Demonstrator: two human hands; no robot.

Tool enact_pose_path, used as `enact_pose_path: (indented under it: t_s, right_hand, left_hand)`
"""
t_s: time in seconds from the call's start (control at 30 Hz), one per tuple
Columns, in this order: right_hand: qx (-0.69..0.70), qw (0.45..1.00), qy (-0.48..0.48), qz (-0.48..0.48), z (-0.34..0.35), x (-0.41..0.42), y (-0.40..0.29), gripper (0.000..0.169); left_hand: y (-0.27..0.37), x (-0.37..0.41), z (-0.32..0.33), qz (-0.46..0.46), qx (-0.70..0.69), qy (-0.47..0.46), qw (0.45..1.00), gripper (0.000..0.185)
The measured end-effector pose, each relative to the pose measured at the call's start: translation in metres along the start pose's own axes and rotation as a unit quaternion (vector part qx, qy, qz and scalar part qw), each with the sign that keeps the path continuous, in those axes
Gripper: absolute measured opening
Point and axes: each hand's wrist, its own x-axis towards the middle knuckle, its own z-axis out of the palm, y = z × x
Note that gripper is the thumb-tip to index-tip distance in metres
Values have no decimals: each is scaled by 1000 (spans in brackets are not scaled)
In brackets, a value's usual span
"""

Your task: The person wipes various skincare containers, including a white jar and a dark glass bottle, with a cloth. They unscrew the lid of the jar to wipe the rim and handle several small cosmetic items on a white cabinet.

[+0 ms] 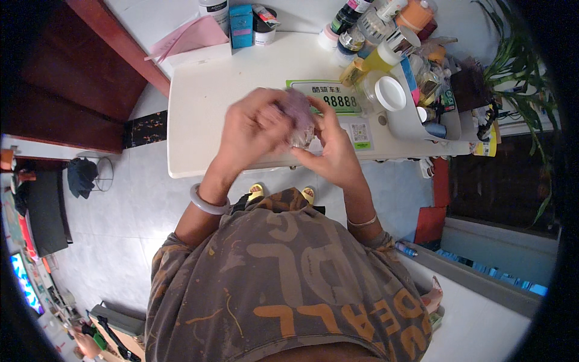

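My left hand [253,129], blurred by motion, grips a crumpled purple cloth [299,108] above the front part of a white table [203,99]. The cloth lies against a small clear object [303,137], which looks like a glass or plastic container. Around the right side of that object curl the fingers and thumb of my right hand [332,151]. Much of the clear object is hidden by the cloth and my fingers, so its full shape cannot be made out. Beneath my hands lies a green-edged plate [323,110] with writing.
A card with a printed code [359,133] lies near the table's front edge. At the right stand a white organizer [423,131], a white-lidded jar [390,93] and a yellow-liquid bottle [380,59]. A blue box [240,26] and pink paper [194,38] are at the back left.
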Motion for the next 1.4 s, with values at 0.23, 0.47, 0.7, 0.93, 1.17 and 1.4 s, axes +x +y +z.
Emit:
enact_pose_path:
  t_s: [0.23, 0.47, 0.7, 0.93, 1.17, 1.4]
  right_hand:
    - [59, 998, 14, 11, -15, -15, -4, 59]
    - [-9, 995, -31, 94, -35, 15, 18, 43]
    - [-237, 970, -53, -28, -26, 47, 34, 35]
    - [-557, 826, 54, -67, -67, 69, -11, 26]
    - [-756, 653, -26, -46, -94, 121, 8, 10]
    - [-739, 666, -85, -60, -97, 129, -19, 11]
  left_hand:
    - [2, 5, -8, 39, 381, 17, 924, 32]
    - [-25, -21, -20, 12, 335, 78, 939, 31]
    - [-21, -19, -36, -32, 444, 77, 892, 38]
    - [5, -16, -32, 29, 460, 107, 881, 73]
    - [8, 14, 33, 54, 464, -49, 883, 62]
    - [-16, 34, 56, 26, 474, -63, 878, 48]
